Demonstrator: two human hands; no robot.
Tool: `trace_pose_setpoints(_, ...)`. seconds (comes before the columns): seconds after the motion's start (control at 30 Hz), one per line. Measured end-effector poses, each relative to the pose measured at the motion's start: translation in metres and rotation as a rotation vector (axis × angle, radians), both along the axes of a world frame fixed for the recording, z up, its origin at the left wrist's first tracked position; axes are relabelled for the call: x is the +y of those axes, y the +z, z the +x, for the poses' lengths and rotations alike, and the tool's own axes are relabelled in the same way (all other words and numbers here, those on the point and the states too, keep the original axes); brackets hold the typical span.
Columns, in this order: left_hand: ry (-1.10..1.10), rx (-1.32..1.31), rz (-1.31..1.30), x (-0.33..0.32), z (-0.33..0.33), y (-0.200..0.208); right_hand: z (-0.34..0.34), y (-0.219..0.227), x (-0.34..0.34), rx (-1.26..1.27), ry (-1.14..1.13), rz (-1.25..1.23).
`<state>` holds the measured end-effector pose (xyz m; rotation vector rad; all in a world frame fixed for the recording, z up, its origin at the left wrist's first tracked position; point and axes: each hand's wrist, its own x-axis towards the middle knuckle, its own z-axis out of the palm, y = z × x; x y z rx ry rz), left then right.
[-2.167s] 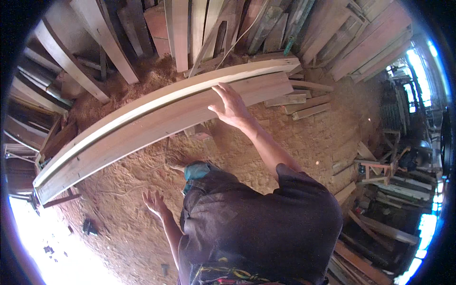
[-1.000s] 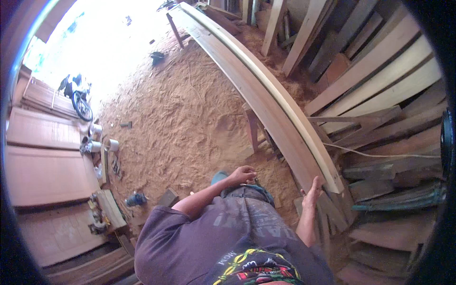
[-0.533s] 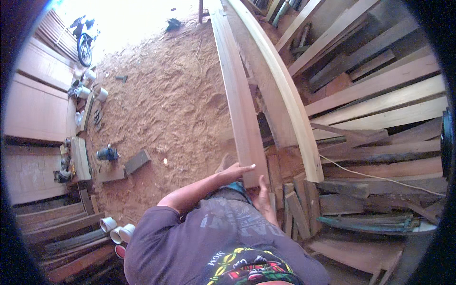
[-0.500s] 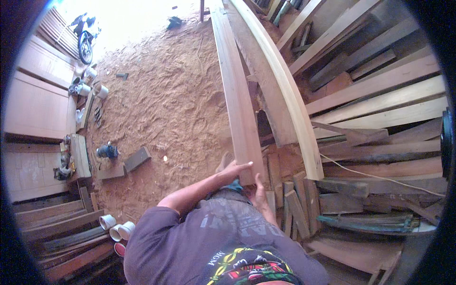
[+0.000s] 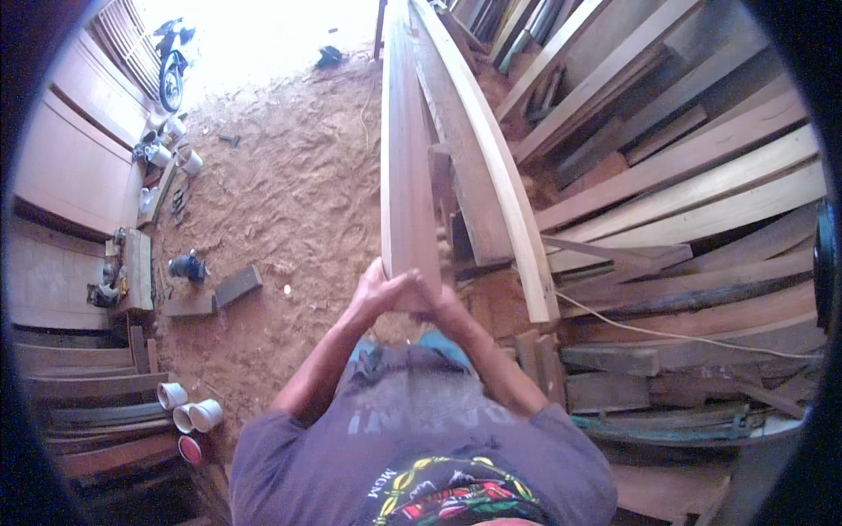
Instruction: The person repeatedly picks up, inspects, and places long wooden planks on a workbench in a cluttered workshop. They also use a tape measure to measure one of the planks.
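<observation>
A long reddish-brown wooden plank (image 5: 410, 175) stretches away from me, its near end just beyond my waist. At that end's left edge, my left hand (image 5: 380, 291) is closed round the wood, thumb lying across the top. My right hand (image 5: 435, 296) grips the same end from the right, slightly smeared by motion. Parts of the fingers on both hands are hidden beneath or behind the plank. To its right run a wider brown board (image 5: 469, 167) and a pale, narrow board (image 5: 509, 188), both apart from my hands.
Stacked timber (image 5: 684, 210) fills the right side, with a thin cord (image 5: 667, 327) across it. On the left are wooden door panels (image 5: 83, 167), white pots (image 5: 204, 415), a blue power tool (image 5: 186, 266) and wood blocks (image 5: 239, 286) on the sawdust-covered floor. A motorcycle (image 5: 172, 74) stands far left.
The plank's near end has shifted left and slightly away from me, and the plank has tilted about its length. Both hands have moved with it, my right hand now farther forward.
</observation>
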<state>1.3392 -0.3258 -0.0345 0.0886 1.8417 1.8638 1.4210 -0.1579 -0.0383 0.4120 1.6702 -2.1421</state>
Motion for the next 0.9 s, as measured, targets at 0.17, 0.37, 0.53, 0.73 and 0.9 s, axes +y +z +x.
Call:
trace_pose_setpoints(0.17, -0.024, 0.229, -0.007, 0.024, 0.017, 0.086, -0.009, 0.057, 0.034, -0.003, 0.019, -0.252)
trace_pose_setpoints(0.37, -0.017, 0.889, -0.185, 0.05, 0.017, 0.178, -0.029, 0.113, 0.049, 0.323, 0.005, -0.6)
trace_pose_setpoints(0.53, 0.038, 0.863, -0.085, 0.072, 0.004, 0.226, -0.053, 0.163, 0.055, 0.376, 0.009, -0.713)
trace_pose_setpoints(0.73, 0.078, 0.735, -0.059, 0.082, -0.005, 0.254, -0.071, 0.194, 0.059, 0.318, -0.005, -0.658)
trace_pose_setpoints(0.9, 0.171, 0.925, 0.031, 0.092, -0.014, 0.255, -0.072, 0.2, 0.06, 0.378, -0.011, -0.624)
